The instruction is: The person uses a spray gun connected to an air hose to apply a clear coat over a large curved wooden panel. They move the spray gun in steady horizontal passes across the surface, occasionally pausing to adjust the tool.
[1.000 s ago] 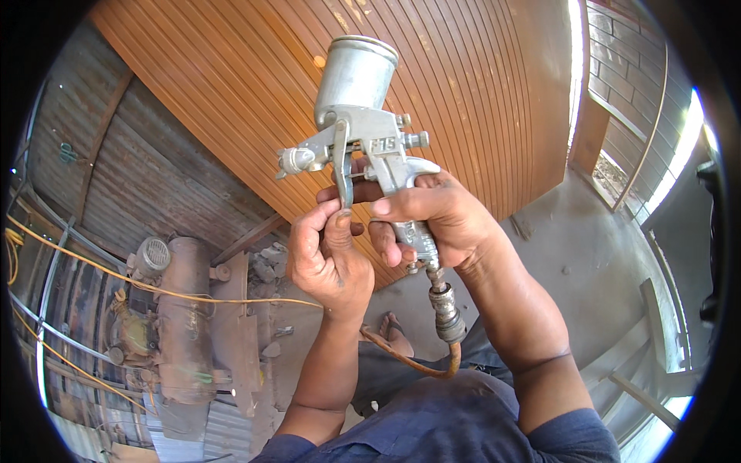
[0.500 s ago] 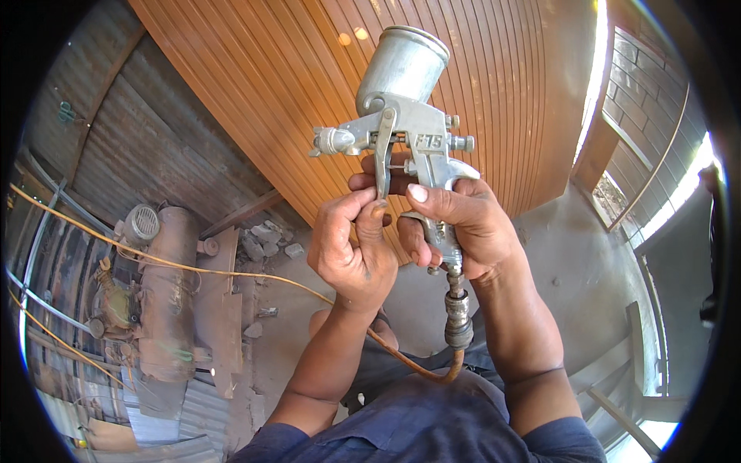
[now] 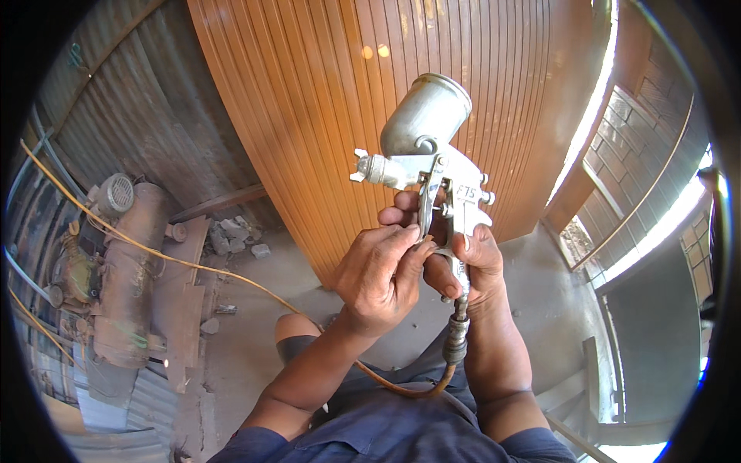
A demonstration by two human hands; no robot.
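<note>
A metal spray gun (image 3: 457,177) with a silver cup (image 3: 427,114) on top is held up in front of me, its nozzle (image 3: 370,170) turned to the left. My right hand (image 3: 482,266) wraps round the grip from behind. With thumb and fingers pinched, my left hand (image 3: 382,270) has hold of the trigger (image 3: 427,208) at its lower end. Below the grip, a coupling (image 3: 456,339) joins the gun to an orange air hose (image 3: 405,393), which runs across to the left. What is inside the cup cannot be seen.
A large brown grooved panel (image 3: 309,116) stands ahead. To the left lies a dusty air compressor (image 3: 131,270) beside corrugated sheets (image 3: 162,108) and rubble (image 3: 231,235). The hose (image 3: 193,266) crosses the concrete floor (image 3: 262,363). A dark board (image 3: 656,309) leans at the right.
The spray gun and both hands have come lower and slightly to the right in view. My left hand still pinches the trigger while the right keeps the grip.
</note>
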